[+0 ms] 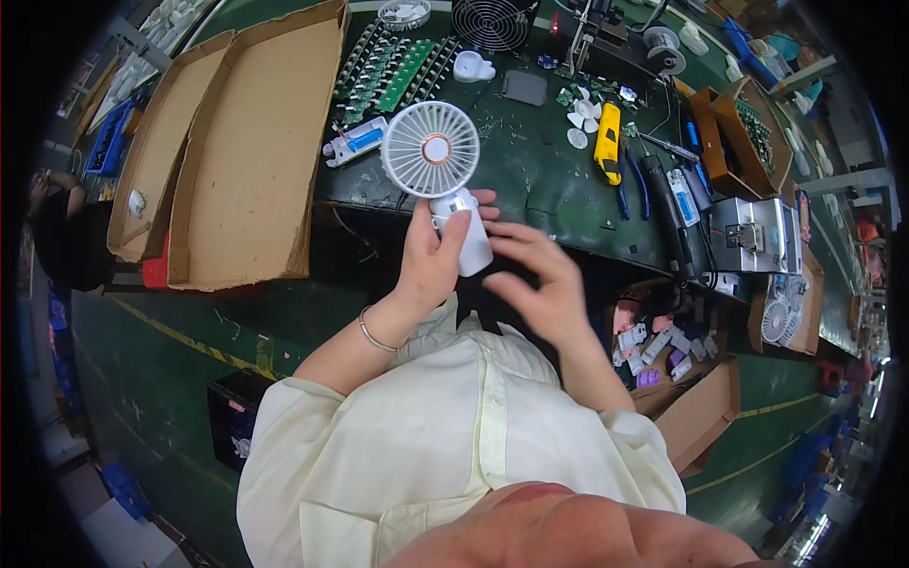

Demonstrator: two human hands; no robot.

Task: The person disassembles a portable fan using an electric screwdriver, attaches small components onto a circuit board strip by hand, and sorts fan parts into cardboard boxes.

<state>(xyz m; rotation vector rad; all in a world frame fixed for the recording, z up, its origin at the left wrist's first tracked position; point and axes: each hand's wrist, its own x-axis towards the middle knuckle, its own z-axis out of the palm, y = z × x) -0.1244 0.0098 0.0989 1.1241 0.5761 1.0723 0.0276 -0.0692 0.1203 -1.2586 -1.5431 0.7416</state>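
Note:
A white handheld fan (464,241) is upright in my left hand (431,254), whose fingers wrap round its handle with the thumb across the front. The round fan head faces up toward me, above the bench's front edge. My right hand (542,279) is just right of the handle, fingers apart and curved toward it, with nothing in its grasp. Behind the fan head on the left, an opened white handle with a blue battery (364,139) lies on the green bench.
Cardboard trays (248,151) stand at the left. Green circuit boards (409,76) lie at the back. A yellow tool (608,144), pliers (633,189) and a white fan blade (585,112) lie right. Below the bench, a box holds small plastic parts (658,348).

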